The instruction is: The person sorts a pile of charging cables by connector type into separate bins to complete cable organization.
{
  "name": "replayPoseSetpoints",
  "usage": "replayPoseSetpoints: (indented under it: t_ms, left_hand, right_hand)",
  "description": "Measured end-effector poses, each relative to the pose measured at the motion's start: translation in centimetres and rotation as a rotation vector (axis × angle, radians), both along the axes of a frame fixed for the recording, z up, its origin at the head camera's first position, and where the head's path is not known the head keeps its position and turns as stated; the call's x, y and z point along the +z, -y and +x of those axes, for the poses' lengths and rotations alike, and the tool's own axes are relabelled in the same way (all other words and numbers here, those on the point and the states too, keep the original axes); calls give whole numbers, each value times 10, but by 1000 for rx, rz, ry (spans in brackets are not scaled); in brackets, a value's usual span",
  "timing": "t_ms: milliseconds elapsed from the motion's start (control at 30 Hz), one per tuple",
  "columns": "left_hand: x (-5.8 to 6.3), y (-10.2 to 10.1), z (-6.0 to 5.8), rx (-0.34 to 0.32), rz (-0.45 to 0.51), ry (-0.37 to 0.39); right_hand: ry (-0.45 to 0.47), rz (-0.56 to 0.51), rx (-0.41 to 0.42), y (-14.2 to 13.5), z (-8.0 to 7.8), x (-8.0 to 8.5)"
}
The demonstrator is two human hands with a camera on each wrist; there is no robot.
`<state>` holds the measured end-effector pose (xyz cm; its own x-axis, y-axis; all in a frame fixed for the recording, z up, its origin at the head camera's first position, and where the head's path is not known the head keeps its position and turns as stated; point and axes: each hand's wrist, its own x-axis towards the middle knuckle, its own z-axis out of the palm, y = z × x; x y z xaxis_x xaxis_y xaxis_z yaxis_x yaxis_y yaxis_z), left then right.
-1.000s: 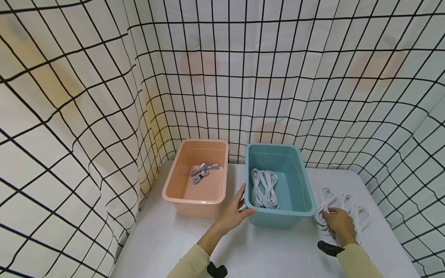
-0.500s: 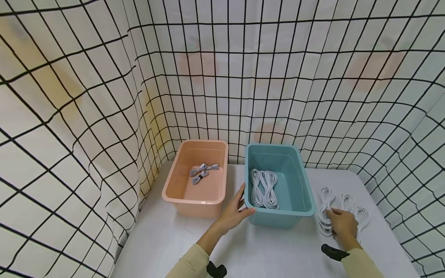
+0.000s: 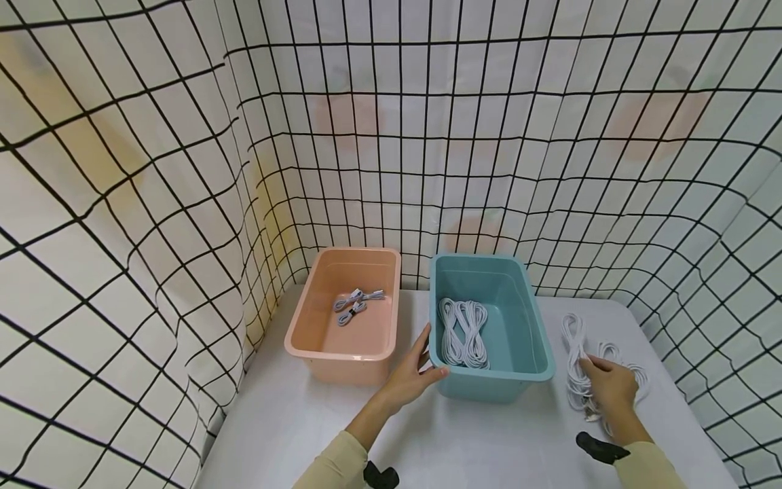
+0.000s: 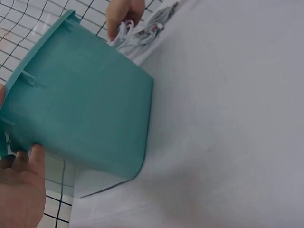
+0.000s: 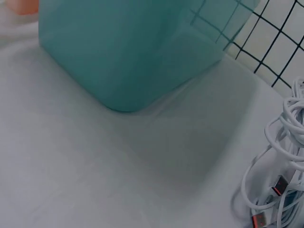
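Note:
My left hand grips the near left corner of a teal plastic bin, thumb at the front rim and fingers along the side. In the left wrist view that hand touches the bin wall below its rim. Right of the bin, my right hand pinches a coiled white USB cable at its middle. Metal plugs hang at the coil's lower end in the right wrist view. More white cable coils lie beside and partly behind the right hand.
Two long white cable coils lie inside the teal bin. To its left stands a peach bin holding a few small grey cable bundles. Black netting over white sheeting encloses the white table.
The right hand has moved a little to the right and lifted the pinched cable coil, which now sits higher in view. The left hand and both bins have stayed in place.

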<state>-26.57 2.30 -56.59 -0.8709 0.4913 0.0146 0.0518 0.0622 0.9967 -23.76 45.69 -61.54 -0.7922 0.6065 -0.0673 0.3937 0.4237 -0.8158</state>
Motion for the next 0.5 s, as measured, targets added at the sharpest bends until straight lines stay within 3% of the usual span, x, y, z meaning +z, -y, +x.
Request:
replayPoseSetpoints:
  t_ms: [500]
  left_hand:
    - [3,1,2,17,-32,7]
  right_hand:
    - [-32,-25,61,0,2,27]
